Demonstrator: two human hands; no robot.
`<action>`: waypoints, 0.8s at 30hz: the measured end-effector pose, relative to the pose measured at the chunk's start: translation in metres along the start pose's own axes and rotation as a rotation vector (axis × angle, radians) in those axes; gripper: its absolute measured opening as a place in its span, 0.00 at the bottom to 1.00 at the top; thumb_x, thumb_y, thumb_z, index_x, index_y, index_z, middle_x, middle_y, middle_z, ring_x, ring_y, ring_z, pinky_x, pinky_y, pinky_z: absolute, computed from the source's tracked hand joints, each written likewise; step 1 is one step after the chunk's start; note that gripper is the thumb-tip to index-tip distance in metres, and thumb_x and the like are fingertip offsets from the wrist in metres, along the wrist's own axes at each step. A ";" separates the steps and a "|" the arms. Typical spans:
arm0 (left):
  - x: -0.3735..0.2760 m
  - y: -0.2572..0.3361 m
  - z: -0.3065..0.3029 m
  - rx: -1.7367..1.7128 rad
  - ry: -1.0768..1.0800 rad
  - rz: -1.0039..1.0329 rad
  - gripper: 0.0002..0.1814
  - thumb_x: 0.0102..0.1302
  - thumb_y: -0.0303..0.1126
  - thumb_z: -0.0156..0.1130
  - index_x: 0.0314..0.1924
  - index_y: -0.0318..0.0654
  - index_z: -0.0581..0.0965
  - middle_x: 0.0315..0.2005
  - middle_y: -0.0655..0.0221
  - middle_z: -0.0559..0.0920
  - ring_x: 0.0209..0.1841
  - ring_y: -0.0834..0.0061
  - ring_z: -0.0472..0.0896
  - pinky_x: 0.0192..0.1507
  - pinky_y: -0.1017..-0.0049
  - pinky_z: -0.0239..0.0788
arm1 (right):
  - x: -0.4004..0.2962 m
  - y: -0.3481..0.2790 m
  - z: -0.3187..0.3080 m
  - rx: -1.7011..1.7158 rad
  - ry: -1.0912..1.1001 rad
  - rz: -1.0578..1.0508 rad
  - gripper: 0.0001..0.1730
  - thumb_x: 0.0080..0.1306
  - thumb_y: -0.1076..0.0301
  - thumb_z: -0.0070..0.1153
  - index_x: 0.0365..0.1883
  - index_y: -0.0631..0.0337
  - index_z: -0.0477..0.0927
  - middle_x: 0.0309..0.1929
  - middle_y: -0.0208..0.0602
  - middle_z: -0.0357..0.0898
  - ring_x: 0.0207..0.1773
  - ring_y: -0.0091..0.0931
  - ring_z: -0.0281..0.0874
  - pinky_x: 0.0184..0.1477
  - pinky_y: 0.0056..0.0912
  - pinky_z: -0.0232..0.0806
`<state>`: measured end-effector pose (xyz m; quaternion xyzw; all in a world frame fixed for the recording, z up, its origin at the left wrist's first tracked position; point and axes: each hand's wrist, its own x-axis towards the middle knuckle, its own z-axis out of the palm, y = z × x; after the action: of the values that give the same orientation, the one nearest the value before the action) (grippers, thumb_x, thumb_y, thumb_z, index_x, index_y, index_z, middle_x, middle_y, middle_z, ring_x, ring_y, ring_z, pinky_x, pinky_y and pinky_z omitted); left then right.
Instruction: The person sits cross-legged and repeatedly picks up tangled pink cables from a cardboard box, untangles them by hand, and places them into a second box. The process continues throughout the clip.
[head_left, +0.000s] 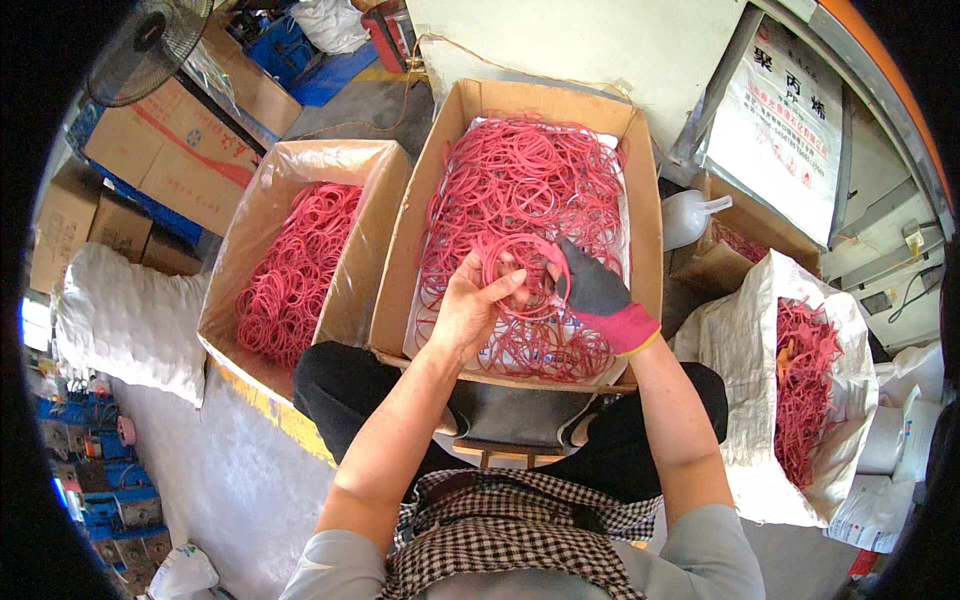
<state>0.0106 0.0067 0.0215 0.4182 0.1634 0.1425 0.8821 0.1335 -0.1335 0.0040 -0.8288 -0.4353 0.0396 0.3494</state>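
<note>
Between my two hands, above a large open cardboard box (651, 225), are red plastic rings (525, 238). My left hand (474, 300) is bare and grips the rings' left side, its thumb pointing across them. On my right hand (600, 294) is a black and red work glove with a yellow cuff edge; its fingers close on the rings' right side. Under both hands, a tangled heap of red rings (517, 161) lies in the box on white sheet material. A second, plastic-lined cardboard box (232, 255) at the left holds more red rings (300, 277).
At the right, an open white woven sack (735, 330) holds red plastic scraps (802, 397). A translucent plastic scoop (686, 217) lies by a smaller cardboard box (780, 217). A stuffed white sack (135, 322) and a fan (146, 45) are at the left. A pale machine panel (570, 45) stands ahead.
</note>
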 end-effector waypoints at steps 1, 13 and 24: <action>-0.002 0.002 -0.002 0.033 -0.014 0.023 0.09 0.60 0.22 0.62 0.39 0.40 0.73 0.24 0.75 0.76 0.21 0.79 0.73 0.27 0.80 0.66 | -0.001 -0.003 -0.005 -0.072 -0.005 -0.052 0.25 0.64 0.57 0.51 0.55 0.62 0.70 0.32 0.51 0.79 0.34 0.44 0.79 0.33 0.42 0.69; -0.002 0.004 -0.014 0.445 -0.017 0.070 0.15 0.59 0.29 0.66 0.43 0.32 0.73 0.26 0.71 0.79 0.29 0.81 0.78 0.35 0.80 0.69 | 0.006 0.014 -0.019 0.742 -0.407 0.151 0.12 0.60 0.61 0.48 0.39 0.55 0.76 0.26 0.50 0.78 0.29 0.42 0.79 0.30 0.44 0.68; -0.009 0.004 -0.015 0.477 -0.043 -0.064 0.13 0.64 0.34 0.62 0.41 0.30 0.76 0.23 0.69 0.79 0.25 0.80 0.76 0.30 0.76 0.69 | -0.001 0.026 0.006 -0.462 -0.072 -0.132 0.11 0.57 0.59 0.51 0.32 0.53 0.78 0.26 0.42 0.80 0.29 0.41 0.79 0.30 0.46 0.69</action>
<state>-0.0044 0.0158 0.0169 0.6121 0.1866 0.0627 0.7659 0.1484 -0.1409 -0.0161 -0.8544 -0.4983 -0.0545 0.1369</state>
